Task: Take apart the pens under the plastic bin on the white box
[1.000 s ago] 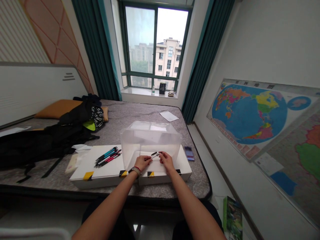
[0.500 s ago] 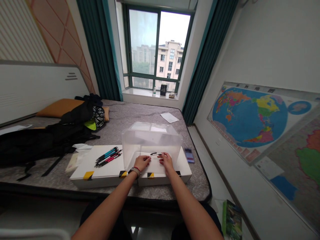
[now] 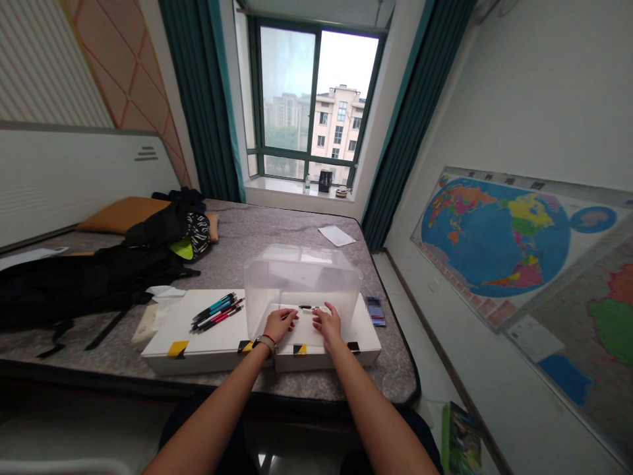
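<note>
A clear plastic bin point(image 3: 302, 277) lies on its side with its mouth facing me, and both hands reach into it. My left hand point(image 3: 280, 326) has its fingers curled with the tips close together. Something small and dark may be between them, too small to make out. My right hand point(image 3: 328, 328) is across from it, fingers bent and apart, with nothing visible in its grasp. Just beyond the fingertips, small dark and light pen parts point(image 3: 305, 307) lie on the bin's inner surface. To the left, several click pens point(image 3: 217, 313) in blue, black and red lie in a bundle.
White flat boxes point(image 3: 171, 340) with yellow and black tape carry the bin and pens. A phone point(image 3: 376, 311) lies right of the bin, a paper sheet point(image 3: 337, 235) beyond it. A black bag point(image 3: 89, 284) and tissue point(image 3: 166, 291) are on the left of the mattress point(image 3: 277, 221).
My right hand has drawn slightly back from the small parts, its fingers now a little more raised. My left hand stays nearly in place. The view has shifted slightly.
</note>
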The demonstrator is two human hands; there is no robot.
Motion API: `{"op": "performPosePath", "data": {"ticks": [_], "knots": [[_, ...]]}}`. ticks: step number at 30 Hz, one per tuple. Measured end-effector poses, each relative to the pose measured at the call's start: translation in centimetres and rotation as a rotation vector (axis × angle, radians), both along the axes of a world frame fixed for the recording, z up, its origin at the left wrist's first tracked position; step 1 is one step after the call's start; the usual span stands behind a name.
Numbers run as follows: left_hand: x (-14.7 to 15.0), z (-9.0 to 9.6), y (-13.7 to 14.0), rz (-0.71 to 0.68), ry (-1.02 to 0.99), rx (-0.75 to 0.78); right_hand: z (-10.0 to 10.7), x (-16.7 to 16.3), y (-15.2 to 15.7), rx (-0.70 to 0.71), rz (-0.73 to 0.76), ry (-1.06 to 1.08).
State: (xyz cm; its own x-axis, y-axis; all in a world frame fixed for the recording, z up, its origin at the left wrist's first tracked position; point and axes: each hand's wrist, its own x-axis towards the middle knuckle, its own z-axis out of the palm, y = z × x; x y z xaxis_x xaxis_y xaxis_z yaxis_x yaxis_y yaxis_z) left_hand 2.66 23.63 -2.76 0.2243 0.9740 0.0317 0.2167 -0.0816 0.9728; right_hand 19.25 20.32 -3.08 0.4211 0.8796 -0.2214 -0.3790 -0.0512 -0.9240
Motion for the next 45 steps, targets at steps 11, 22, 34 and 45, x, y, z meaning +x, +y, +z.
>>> {"op": "performPosePath", "data": {"ticks": [11, 22, 34, 45], "knots": [[0.1, -0.1, -0.4, -0.124, 0.087, 0.073, -0.3, 0.6, -1.2, 0.119, 0.413, -0.320], [0.1, 0.6, -0.8, -0.173, 0.186, 0.169, -1.1, -0.1, -0.8, 0.097, 0.392, -0.374], [-0.1, 1.6, -0.7, -0.181, -0.046, -0.084, -0.5, 0.1, -0.5, 0.051, 0.096, -0.104], [0.3, 0.4, -0.6, -0.188, 0.181, 0.147, -1.2, 0.8, -1.1, 0.130, 0.171, -0.091]]}}
